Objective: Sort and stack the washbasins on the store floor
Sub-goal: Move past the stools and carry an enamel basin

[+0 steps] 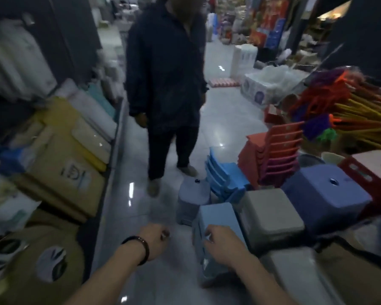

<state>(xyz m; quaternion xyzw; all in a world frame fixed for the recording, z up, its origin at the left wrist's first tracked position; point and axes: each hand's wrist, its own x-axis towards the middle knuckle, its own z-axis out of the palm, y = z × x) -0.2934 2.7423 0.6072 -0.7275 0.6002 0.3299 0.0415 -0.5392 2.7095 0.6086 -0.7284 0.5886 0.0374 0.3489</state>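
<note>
Blurred head-camera view down a dim store aisle, glossy tiled floor throwing back ceiling lights.

Lower centre: left hand, dark bracelet round the wrist, fingers curled in over the bare floor. Small bright glint at the fingertips; too smeared to tell whether anything is pinched there.

Just to its right: right hand laid on a light blue plastic piece, fingers bent over the near left edge and gripping it. Square, flat-topped, standing on the floor at the left end of a row of similar pieces; upturned washbasin or stool, impossible to say through the blur.

Touching its right side: a grey square piece. Beyond that, higher and further right: a violet-blue piece with a round hole in its top. Just behind the light blue one, alone on the floor: a smaller pale lavender piece, also holed on top.

Behind the row: stacked blue chairs, then stacked red chairs. Upper right: a bundle of brooms with yellow handles, lying tilted.

Middle of the aisle, well apart from the hands: a standing person in dark clothes.

Along the left: shelving crowded with wrapped yellow and white packages.
</note>
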